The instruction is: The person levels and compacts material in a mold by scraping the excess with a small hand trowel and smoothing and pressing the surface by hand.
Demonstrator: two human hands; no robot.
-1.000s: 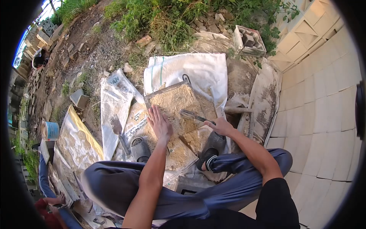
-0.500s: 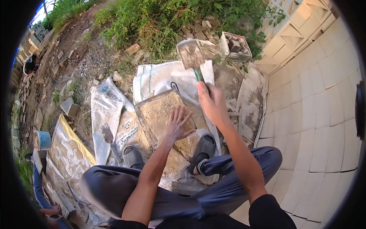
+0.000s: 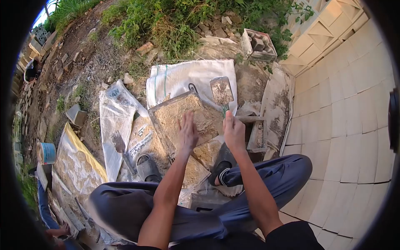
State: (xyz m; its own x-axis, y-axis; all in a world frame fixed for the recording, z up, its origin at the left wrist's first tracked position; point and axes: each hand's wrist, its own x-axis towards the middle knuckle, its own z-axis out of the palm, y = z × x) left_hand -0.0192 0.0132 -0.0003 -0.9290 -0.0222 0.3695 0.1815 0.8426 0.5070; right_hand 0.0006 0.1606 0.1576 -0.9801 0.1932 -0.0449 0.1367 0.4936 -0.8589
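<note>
Right fingers (image 3: 229, 120) clench a green-handled square metal trowel (image 3: 221, 91); left fingers (image 3: 188, 121), empty, spread over tan sand (image 3: 173, 109); apparent smoothing next needs the trowel lowered.

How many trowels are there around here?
2. One trowel is in the right hand; the other trowel lies near the left shoe. Others may be hidden.
</note>
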